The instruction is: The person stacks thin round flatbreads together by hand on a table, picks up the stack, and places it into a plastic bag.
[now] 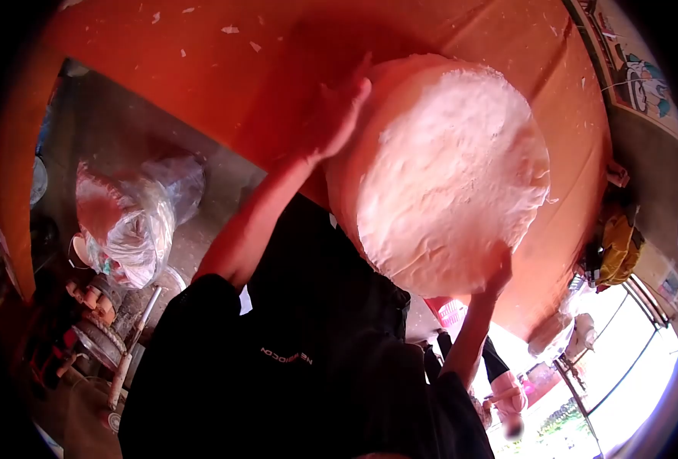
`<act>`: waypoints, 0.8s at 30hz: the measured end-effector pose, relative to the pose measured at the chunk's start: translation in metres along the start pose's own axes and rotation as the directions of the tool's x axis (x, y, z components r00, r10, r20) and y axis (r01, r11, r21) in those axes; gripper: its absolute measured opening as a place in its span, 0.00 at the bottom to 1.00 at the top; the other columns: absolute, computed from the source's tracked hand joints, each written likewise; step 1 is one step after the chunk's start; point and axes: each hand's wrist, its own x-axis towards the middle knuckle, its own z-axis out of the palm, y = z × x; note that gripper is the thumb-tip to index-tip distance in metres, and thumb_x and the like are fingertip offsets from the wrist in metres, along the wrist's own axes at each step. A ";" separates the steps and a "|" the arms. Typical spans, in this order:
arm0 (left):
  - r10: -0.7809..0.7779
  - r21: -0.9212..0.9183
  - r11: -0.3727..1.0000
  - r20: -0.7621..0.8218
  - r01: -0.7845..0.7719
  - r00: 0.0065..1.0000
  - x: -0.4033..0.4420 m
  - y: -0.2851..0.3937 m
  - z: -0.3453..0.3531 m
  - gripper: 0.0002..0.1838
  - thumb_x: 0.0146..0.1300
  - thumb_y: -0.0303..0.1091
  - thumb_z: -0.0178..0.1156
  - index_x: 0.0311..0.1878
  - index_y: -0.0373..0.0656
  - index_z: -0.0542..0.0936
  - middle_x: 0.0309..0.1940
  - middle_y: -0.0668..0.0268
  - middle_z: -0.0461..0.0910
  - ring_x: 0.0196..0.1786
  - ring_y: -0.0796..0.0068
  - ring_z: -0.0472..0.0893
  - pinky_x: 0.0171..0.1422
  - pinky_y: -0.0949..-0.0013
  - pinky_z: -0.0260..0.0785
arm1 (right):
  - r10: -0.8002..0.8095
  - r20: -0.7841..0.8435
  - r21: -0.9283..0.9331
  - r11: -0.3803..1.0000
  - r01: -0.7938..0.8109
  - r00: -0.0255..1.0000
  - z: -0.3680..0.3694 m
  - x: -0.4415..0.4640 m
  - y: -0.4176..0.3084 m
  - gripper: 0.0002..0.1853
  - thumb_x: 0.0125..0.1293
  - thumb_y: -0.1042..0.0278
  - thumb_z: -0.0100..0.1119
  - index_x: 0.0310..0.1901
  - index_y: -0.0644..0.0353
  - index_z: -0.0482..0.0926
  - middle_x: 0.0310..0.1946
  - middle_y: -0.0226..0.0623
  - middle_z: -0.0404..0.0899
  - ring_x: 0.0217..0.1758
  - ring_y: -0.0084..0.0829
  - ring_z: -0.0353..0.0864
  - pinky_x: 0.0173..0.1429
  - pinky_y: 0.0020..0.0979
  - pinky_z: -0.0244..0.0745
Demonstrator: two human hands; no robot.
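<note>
A large round, drum-shaped piece (453, 176) with a pale, wrinkled, lumpy face is in front of me, tilted over the orange-red tabletop (278, 84). Its rim looks rough and its side is smoother. My left hand (344, 115) grips the side at the upper left, fingers stretched along it. At the lower right, my right hand (495, 274) holds the near edge, and its fingers blend into the pale surface. Whether the underside touches the table is hidden.
Small white scraps (230, 30) dot the table. Left on the floor are a plastic-wrapped bundle (136, 222) and a wheeled metal frame (128, 359). A yellow bag (618, 249) lies at the right. Another person (507, 394) is by the bright opening at lower right.
</note>
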 end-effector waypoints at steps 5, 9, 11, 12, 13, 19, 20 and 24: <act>0.058 -0.337 0.941 0.111 -0.017 0.992 -0.002 0.000 0.006 0.37 0.73 0.61 0.35 0.73 0.42 0.57 0.75 0.61 0.52 0.76 0.63 0.51 0.79 0.62 0.41 | -0.001 -0.058 -0.094 0.996 -0.005 0.998 -0.013 0.010 0.017 0.26 0.73 0.53 0.42 0.63 0.66 0.69 0.61 0.45 0.71 0.63 0.41 0.69 0.66 0.39 0.68; 0.029 -0.598 0.802 0.048 0.005 0.998 -0.005 0.000 0.000 0.37 0.73 0.60 0.37 0.73 0.39 0.56 0.74 0.61 0.55 0.75 0.65 0.54 0.78 0.63 0.43 | -0.002 0.005 -0.217 0.976 0.003 1.000 -0.048 0.036 0.024 0.28 0.72 0.52 0.47 0.63 0.68 0.69 0.60 0.42 0.72 0.61 0.39 0.70 0.65 0.37 0.68; 0.056 -0.565 0.824 0.014 -0.039 0.998 -0.013 0.002 0.005 0.36 0.73 0.59 0.38 0.73 0.39 0.58 0.72 0.61 0.59 0.74 0.66 0.56 0.77 0.64 0.45 | -0.058 -0.040 -0.230 0.972 0.048 0.998 -0.051 0.042 0.043 0.27 0.72 0.53 0.48 0.61 0.68 0.70 0.56 0.42 0.74 0.59 0.38 0.73 0.64 0.37 0.69; 0.013 -0.618 0.786 0.002 -0.009 1.000 -0.016 0.004 0.015 0.37 0.73 0.59 0.37 0.72 0.38 0.58 0.72 0.61 0.59 0.73 0.67 0.57 0.77 0.64 0.45 | -0.123 -0.087 -0.236 0.967 0.099 0.989 -0.051 0.043 0.050 0.26 0.71 0.54 0.50 0.59 0.69 0.71 0.53 0.43 0.77 0.56 0.37 0.75 0.62 0.38 0.70; -0.027 -0.667 0.745 -0.010 0.013 1.000 -0.016 0.005 0.020 0.37 0.74 0.59 0.36 0.72 0.37 0.58 0.72 0.61 0.59 0.73 0.67 0.57 0.77 0.65 0.45 | -0.122 -0.084 -0.237 0.966 0.099 0.989 -0.035 0.038 0.048 0.26 0.71 0.54 0.50 0.59 0.69 0.71 0.53 0.43 0.77 0.56 0.37 0.75 0.62 0.38 0.70; -0.080 -0.666 0.742 0.029 0.079 0.996 -0.032 0.002 -0.008 0.40 0.71 0.59 0.44 0.72 0.32 0.55 0.71 0.59 0.59 0.73 0.65 0.58 0.76 0.64 0.46 | -0.131 0.174 -0.064 0.988 0.144 0.976 -0.025 0.020 0.007 0.25 0.77 0.58 0.38 0.65 0.69 0.65 0.62 0.48 0.69 0.63 0.44 0.70 0.65 0.43 0.70; -0.034 -0.517 0.855 0.013 0.036 0.999 -0.038 0.008 -0.012 0.42 0.70 0.60 0.45 0.72 0.32 0.54 0.71 0.58 0.59 0.73 0.65 0.58 0.76 0.65 0.46 | -0.145 0.349 0.049 0.989 0.137 0.926 -0.022 0.017 -0.006 0.25 0.77 0.58 0.37 0.67 0.69 0.62 0.63 0.50 0.67 0.64 0.46 0.69 0.64 0.43 0.71; -0.058 -0.324 0.945 -0.029 0.045 0.998 -0.053 0.028 0.010 0.38 0.66 0.45 0.58 0.71 0.32 0.56 0.66 0.55 0.64 0.69 0.65 0.63 0.73 0.64 0.53 | -0.127 0.100 -0.191 0.971 0.144 0.987 -0.007 0.031 0.017 0.27 0.75 0.57 0.44 0.67 0.67 0.63 0.61 0.46 0.70 0.62 0.41 0.71 0.63 0.40 0.71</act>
